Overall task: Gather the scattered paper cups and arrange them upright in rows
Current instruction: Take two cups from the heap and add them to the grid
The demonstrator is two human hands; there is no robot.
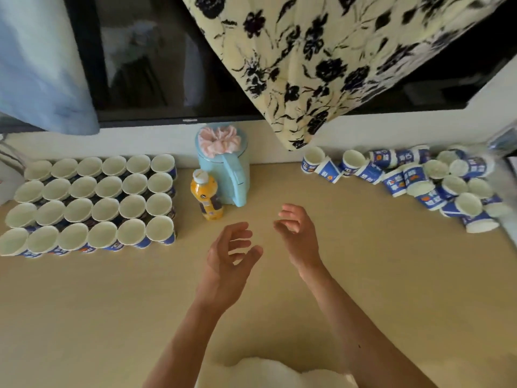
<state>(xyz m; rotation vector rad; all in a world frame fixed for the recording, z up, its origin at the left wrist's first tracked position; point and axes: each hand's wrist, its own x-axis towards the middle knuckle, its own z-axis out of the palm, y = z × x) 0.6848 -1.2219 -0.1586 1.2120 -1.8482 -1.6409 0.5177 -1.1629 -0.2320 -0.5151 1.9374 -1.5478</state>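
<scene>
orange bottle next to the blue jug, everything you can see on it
The orange bottle is small, apparently clear plastic, filled with orange liquid nearly to its neck. A white cap is on; a dark label wraps the middle, print unreadable. It stands upright on the beige tabletop, right beside the light blue jug; contact cannot be told. The rows of upright cups stand apart on its other side. The left hand and right hand are nearer the camera, not touching it.
</scene>
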